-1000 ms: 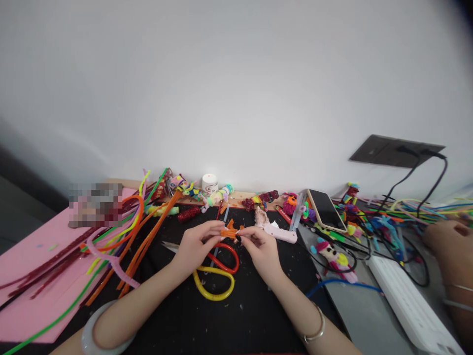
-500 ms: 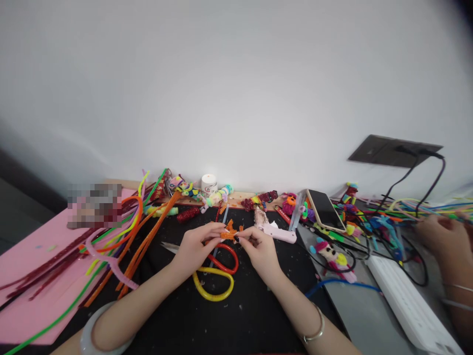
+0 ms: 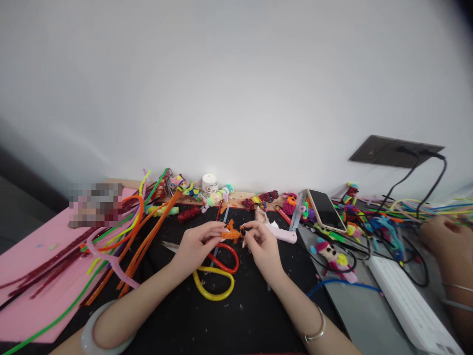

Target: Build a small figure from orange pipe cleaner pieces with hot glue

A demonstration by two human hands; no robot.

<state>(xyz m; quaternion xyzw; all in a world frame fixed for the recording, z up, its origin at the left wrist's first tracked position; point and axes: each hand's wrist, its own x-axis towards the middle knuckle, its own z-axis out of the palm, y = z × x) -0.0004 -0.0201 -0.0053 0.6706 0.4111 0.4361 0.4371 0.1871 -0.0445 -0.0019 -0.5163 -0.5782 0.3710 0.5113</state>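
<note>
Between the fingertips of my left hand point(image 3: 197, 246) is a small orange pipe-cleaner piece point(image 3: 230, 231), bent into short prongs. My right hand point(image 3: 261, 246) is closed in a pinch just right of it. Something small and dark shows at its fingertips, too small to name. Under my hands lie scissors point(image 3: 218, 297) with one yellow and one red handle loop, their blades partly hidden by my left hand. A pale pink glue gun point(image 3: 283, 233) rests behind my right hand, partly covered by it.
Long pipe cleaners point(image 3: 148, 241) lie over a pink board point(image 3: 22, 296) at left. Pipe-cleaner figures, a white cup-like container point(image 3: 209, 184) and a phone point(image 3: 326, 211) line the wall. A power strip point(image 3: 414, 305) and cables lie at right, beside another person's hand point(image 3: 443, 241).
My right hand has drawn slightly right, away from the orange piece, and its fingers have curled. My left hand keeps its hold. The other person's hand has shifted a little.
</note>
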